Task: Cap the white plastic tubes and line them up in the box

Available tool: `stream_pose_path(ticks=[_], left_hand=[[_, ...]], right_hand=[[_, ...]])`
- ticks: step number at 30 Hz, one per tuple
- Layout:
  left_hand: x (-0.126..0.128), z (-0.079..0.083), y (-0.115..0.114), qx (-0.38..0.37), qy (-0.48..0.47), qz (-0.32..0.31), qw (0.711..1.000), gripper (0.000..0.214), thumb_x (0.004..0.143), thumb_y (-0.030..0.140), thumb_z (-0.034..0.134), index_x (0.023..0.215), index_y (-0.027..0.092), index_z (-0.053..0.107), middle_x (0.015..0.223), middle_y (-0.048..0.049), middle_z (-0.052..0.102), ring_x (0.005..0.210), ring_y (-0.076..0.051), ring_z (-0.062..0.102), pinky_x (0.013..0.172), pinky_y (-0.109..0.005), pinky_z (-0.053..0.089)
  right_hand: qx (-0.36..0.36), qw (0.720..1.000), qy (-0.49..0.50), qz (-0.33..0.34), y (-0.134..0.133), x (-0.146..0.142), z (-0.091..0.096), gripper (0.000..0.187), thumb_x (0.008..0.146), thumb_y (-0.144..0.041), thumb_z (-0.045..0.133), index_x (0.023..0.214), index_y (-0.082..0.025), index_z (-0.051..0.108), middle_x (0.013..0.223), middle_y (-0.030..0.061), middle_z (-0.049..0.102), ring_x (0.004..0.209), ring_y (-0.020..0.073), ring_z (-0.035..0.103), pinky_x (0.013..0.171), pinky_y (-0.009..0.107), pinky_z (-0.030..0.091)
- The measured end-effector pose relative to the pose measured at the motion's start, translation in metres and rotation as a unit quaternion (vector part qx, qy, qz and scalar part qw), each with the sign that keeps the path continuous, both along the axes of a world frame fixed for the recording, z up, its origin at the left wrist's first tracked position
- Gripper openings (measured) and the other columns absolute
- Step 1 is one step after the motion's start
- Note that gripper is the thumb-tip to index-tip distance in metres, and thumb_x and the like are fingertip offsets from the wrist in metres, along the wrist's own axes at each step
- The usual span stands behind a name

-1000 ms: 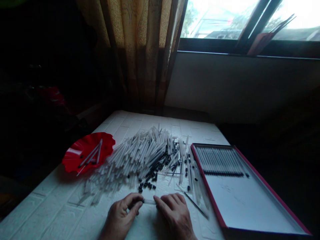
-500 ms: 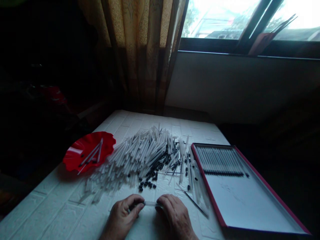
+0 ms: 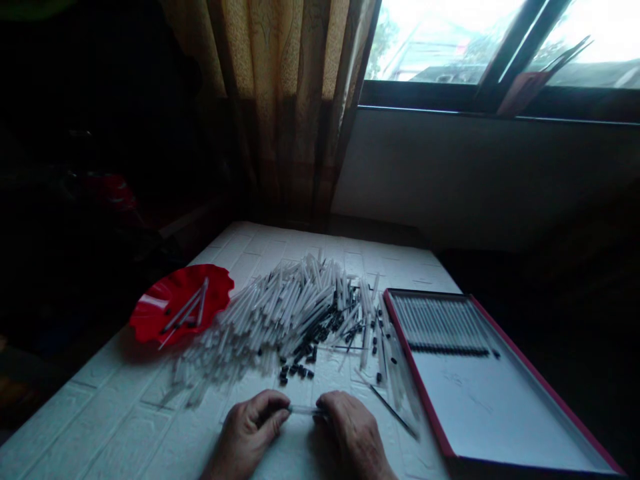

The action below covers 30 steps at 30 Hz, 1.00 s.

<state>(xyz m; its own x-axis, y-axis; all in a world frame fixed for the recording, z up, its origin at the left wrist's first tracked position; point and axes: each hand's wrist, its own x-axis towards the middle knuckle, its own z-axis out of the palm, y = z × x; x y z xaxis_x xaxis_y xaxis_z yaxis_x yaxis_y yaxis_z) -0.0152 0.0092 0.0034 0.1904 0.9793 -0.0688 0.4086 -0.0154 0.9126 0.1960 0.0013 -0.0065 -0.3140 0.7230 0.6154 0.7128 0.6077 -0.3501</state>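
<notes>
My left hand (image 3: 247, 433) and my right hand (image 3: 353, 433) rest low on the white table (image 3: 115, 413), both pinched on the ends of one clear pen barrel (image 3: 303, 410) held level between them. Just beyond my fingers lie small black caps (image 3: 295, 370). Farther back sprawls a big heap of clear pen barrels (image 3: 280, 313) with black parts mixed in.
A red wavy-edged dish (image 3: 183, 310) with a few pens sits at the left. At the right a red-rimmed tray (image 3: 505, 427) holds a row of finished pens (image 3: 440, 323) at its far end. A thin refill (image 3: 393, 412) lies beside the tray. Curtain and window stand behind.
My right fingers curled in and closed round the barrel's right end; the hands drew slightly closer together. The view shifted a little.
</notes>
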Motion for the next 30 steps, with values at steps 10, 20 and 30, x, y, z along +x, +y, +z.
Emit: stream_pose_path(ticks=[10, 20, 30], left_hand=[[0.0008, 0.0050, 0.0003, -0.059, -0.062, 0.011, 0.996, 0.019, 0.076, 0.036, 0.065, 0.084, 0.020, 0.072, 0.076, -0.0023, 0.075, 0.066, -0.017, 0.066, 0.060, -0.020, 0.052], [0.0004, 0.0042, -0.0004, -0.082, -0.083, 0.028, 0.993, 0.024, 0.072, 0.039, 0.068, 0.082, 0.018, 0.072, 0.069, -0.0010, 0.071, 0.058, -0.014, 0.058, 0.054, -0.019, 0.047], [0.0014, 0.0015, 0.0017, -0.073, -0.079, 0.023, 0.994, 0.022, 0.075, 0.038, 0.067, 0.082, 0.018, 0.072, 0.069, -0.0009, 0.070, 0.059, -0.014, 0.059, 0.056, -0.020, 0.047]], right_hand=[[0.006, 1.000, -0.024, 0.000, 0.0004, 0.0002, 0.0018, 0.032, 0.103, -0.036, 0.030, 0.104, -0.021, 0.058, 0.073, 0.0031, 0.068, 0.061, 0.0160, 0.065, 0.055, 0.023, 0.047], [-0.010, 1.000, -0.018, 0.003, 0.0003, 0.0026, 0.0030, 0.037, 0.104, -0.032, 0.024, 0.091, -0.023, 0.058, 0.072, 0.0030, 0.067, 0.061, 0.0151, 0.065, 0.056, 0.022, 0.047], [-0.005, 1.000, 0.012, -0.002, -0.0019, 0.0011, -0.0028, 0.026, 0.102, -0.036, 0.031, 0.092, -0.022, 0.051, 0.065, 0.0009, 0.063, 0.055, 0.0153, 0.062, 0.052, 0.023, 0.047]])
